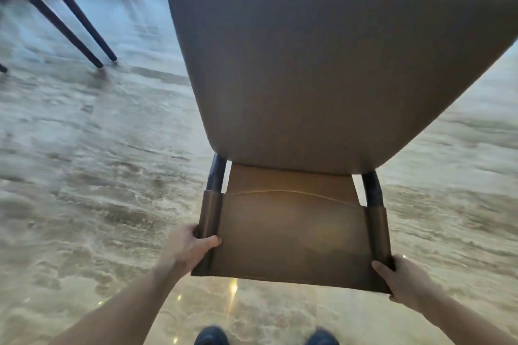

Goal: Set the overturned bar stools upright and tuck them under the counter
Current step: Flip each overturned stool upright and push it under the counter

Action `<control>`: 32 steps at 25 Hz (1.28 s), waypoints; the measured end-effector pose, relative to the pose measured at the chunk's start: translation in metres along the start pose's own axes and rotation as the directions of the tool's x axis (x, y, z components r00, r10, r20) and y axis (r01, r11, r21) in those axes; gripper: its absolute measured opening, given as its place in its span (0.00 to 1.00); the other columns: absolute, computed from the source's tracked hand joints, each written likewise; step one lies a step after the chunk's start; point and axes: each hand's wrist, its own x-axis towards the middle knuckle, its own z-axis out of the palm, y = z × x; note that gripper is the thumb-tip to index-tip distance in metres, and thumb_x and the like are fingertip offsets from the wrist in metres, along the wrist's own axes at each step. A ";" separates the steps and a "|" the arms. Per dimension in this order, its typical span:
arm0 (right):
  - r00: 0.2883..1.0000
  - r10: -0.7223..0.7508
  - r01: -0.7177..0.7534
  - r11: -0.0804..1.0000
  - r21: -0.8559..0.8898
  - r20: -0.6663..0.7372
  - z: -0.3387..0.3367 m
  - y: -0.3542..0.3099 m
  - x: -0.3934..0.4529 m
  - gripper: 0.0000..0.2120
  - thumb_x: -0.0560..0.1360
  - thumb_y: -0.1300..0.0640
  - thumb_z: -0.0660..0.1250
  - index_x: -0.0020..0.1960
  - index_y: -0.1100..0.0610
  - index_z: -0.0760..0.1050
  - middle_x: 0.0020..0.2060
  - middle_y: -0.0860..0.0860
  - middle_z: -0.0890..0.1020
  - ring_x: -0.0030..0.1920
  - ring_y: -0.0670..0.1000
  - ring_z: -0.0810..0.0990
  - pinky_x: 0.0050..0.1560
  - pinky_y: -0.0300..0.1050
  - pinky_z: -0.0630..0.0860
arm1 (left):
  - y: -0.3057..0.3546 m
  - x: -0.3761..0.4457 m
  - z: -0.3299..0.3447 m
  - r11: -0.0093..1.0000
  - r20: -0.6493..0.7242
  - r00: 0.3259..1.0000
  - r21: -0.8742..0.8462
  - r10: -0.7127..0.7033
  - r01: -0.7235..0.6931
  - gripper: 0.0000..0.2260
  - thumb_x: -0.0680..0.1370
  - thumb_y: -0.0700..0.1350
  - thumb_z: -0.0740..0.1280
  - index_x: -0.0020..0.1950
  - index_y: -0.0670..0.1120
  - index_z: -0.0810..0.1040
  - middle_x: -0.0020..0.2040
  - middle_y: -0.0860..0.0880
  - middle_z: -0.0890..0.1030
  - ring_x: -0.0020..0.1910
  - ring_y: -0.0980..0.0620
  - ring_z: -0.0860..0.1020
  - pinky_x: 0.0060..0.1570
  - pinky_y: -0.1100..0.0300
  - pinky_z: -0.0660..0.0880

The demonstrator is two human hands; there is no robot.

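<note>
A bar stool (322, 70) with a wide beige seat and a brown leather backrest (294, 238) fills the middle of the head view, tilted with its backrest toward me. My left hand (187, 246) grips the backrest's left edge, thumb across the leather. At the lower right corner of the backrest, my right hand (400, 277) grips the edge. Black metal tubes (371, 187) join the backrest to the seat. The stool's legs are hidden behind the seat.
Thin dark legs of another stool or chair (73, 17) stand at the upper left on the glossy marble floor (84, 176). My two dark shoes (210, 336) show at the bottom edge. A dark ledge runs along the top.
</note>
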 end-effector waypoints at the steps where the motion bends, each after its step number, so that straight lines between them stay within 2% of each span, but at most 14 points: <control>1: 1.000 0.004 -0.004 1.000 -0.004 -0.003 -0.018 -0.006 -0.010 0.15 0.79 0.48 0.64 0.48 0.61 0.76 0.41 0.59 0.81 0.42 0.60 0.82 0.45 0.55 0.81 | 0.014 -0.013 -0.013 1.000 -0.025 1.000 -0.007 0.006 -0.006 0.10 0.69 0.50 0.75 0.46 0.47 0.86 0.38 0.51 0.85 0.38 0.54 0.83 0.43 0.56 0.81; 3: 1.000 0.002 -0.001 0.999 0.047 -0.020 -0.052 -0.022 -0.037 0.16 0.78 0.48 0.65 0.46 0.63 0.75 0.41 0.61 0.81 0.44 0.61 0.81 0.45 0.57 0.81 | 0.044 -0.039 -0.042 1.000 -0.071 0.997 -0.013 0.017 -0.018 0.11 0.67 0.53 0.74 0.44 0.48 0.85 0.37 0.51 0.85 0.37 0.54 0.83 0.41 0.56 0.81; 7: 0.998 0.025 -0.005 0.954 0.300 -0.063 -0.113 -0.053 -0.090 0.15 0.79 0.55 0.65 0.45 0.68 0.71 0.41 0.65 0.78 0.39 0.64 0.81 0.33 0.62 0.82 | 0.102 -0.074 -0.089 0.997 -0.097 0.994 0.059 0.054 -0.049 0.14 0.69 0.57 0.71 0.44 0.47 0.81 0.39 0.50 0.83 0.38 0.52 0.81 0.39 0.57 0.79; 11: 0.998 0.022 -0.006 0.956 0.294 -0.053 -0.170 -0.087 -0.122 0.17 0.81 0.55 0.61 0.40 0.67 0.70 0.29 0.61 0.78 0.28 0.58 0.77 0.23 0.48 0.79 | 0.155 -0.102 -0.125 0.998 -0.152 0.987 0.045 0.058 -0.052 0.14 0.72 0.53 0.70 0.46 0.43 0.80 0.44 0.45 0.82 0.43 0.47 0.80 0.37 0.59 0.75; 14: 0.997 0.033 -0.009 0.949 0.315 -0.070 -0.212 -0.120 -0.150 0.12 0.83 0.55 0.55 0.47 0.63 0.69 0.31 0.59 0.76 0.28 0.55 0.73 0.21 0.39 0.72 | 0.199 -0.124 -0.161 0.999 -0.217 0.975 0.034 0.043 -0.036 0.14 0.73 0.53 0.70 0.45 0.41 0.78 0.43 0.44 0.79 0.41 0.46 0.78 0.32 0.58 0.70; 16: 0.990 -0.023 0.066 0.948 0.311 -0.141 -0.238 -0.145 -0.166 0.03 0.83 0.57 0.54 0.53 0.56 0.62 0.37 0.61 0.76 0.32 0.55 0.73 0.28 0.42 0.71 | 0.231 -0.135 -0.188 0.999 -0.278 0.960 0.042 0.033 -0.022 0.15 0.72 0.53 0.71 0.42 0.41 0.77 0.42 0.44 0.80 0.37 0.48 0.76 0.28 0.60 0.65; 19: 0.966 -0.155 0.206 0.946 0.251 -0.209 -0.278 -0.177 -0.180 0.07 0.81 0.59 0.55 0.57 0.54 0.58 0.42 0.62 0.74 0.32 0.54 0.72 0.24 0.38 0.67 | 0.274 -0.145 -0.223 0.993 -0.408 0.905 0.051 0.120 -0.109 0.12 0.71 0.50 0.73 0.45 0.43 0.77 0.47 0.44 0.81 0.39 0.48 0.77 0.27 0.61 0.66; 21: 0.955 -0.201 0.250 0.941 0.227 -0.219 -0.307 -0.194 -0.193 0.07 0.81 0.60 0.54 0.58 0.54 0.59 0.38 0.61 0.73 0.29 0.53 0.70 0.23 0.35 0.64 | 0.298 -0.154 -0.238 0.967 -0.483 0.842 0.049 0.241 -0.249 0.13 0.72 0.47 0.72 0.54 0.47 0.75 0.53 0.45 0.77 0.45 0.46 0.77 0.36 0.58 0.72; 23: 0.950 -0.212 0.262 0.939 0.221 -0.228 -0.329 -0.209 -0.199 0.07 0.81 0.61 0.53 0.58 0.55 0.61 0.36 0.61 0.71 0.27 0.50 0.67 0.21 0.33 0.62 | 0.315 -0.162 -0.244 0.929 -0.547 0.764 0.075 0.342 -0.363 0.11 0.75 0.48 0.69 0.56 0.48 0.75 0.56 0.46 0.73 0.50 0.46 0.76 0.45 0.57 0.73; 25: 0.934 -0.249 0.308 0.925 0.224 -0.258 -0.355 -0.229 -0.200 0.07 0.81 0.62 0.52 0.58 0.57 0.62 0.38 0.61 0.71 0.28 0.51 0.67 0.20 0.33 0.62 | 0.332 -0.169 -0.249 0.874 -0.610 0.688 0.014 0.392 -0.486 0.10 0.76 0.52 0.68 0.54 0.50 0.76 0.55 0.49 0.72 0.51 0.49 0.76 0.46 0.64 0.70; 27: 0.922 -0.264 0.329 0.919 0.216 -0.282 -0.376 -0.249 -0.199 0.06 0.81 0.62 0.53 0.56 0.58 0.65 0.40 0.62 0.72 0.29 0.53 0.69 0.21 0.34 0.64 | 0.345 -0.176 -0.249 0.817 -0.636 0.628 0.008 0.449 -0.576 0.17 0.74 0.59 0.68 0.56 0.50 0.75 0.58 0.51 0.70 0.57 0.51 0.75 0.50 0.67 0.70; 29: 0.912 -0.278 0.343 0.920 0.189 -0.302 -0.398 -0.266 -0.195 0.05 0.82 0.61 0.53 0.55 0.58 0.67 0.44 0.62 0.73 0.31 0.54 0.71 0.21 0.34 0.66 | 0.362 -0.174 -0.249 0.806 -0.635 0.522 0.307 0.570 -0.506 0.25 0.72 0.68 0.64 0.62 0.53 0.74 0.69 0.50 0.65 0.70 0.46 0.66 0.66 0.53 0.67; 30: 0.916 -0.272 0.333 0.925 0.182 -0.294 -0.410 -0.275 -0.195 0.05 0.82 0.61 0.53 0.54 0.58 0.68 0.45 0.62 0.73 0.32 0.54 0.72 0.20 0.34 0.66 | 0.372 -0.171 -0.251 0.784 -0.604 0.502 0.438 0.619 -0.439 0.28 0.71 0.71 0.60 0.64 0.55 0.72 0.73 0.51 0.60 0.74 0.44 0.58 0.71 0.46 0.59; 32: 0.928 -0.266 0.316 0.934 0.169 -0.262 -0.433 -0.291 -0.191 0.06 0.82 0.61 0.54 0.54 0.58 0.70 0.44 0.60 0.74 0.31 0.54 0.73 0.18 0.32 0.66 | 0.396 -0.166 -0.260 0.766 -0.532 0.556 0.508 0.639 -0.394 0.32 0.70 0.75 0.51 0.66 0.60 0.70 0.76 0.55 0.54 0.77 0.42 0.44 0.73 0.41 0.47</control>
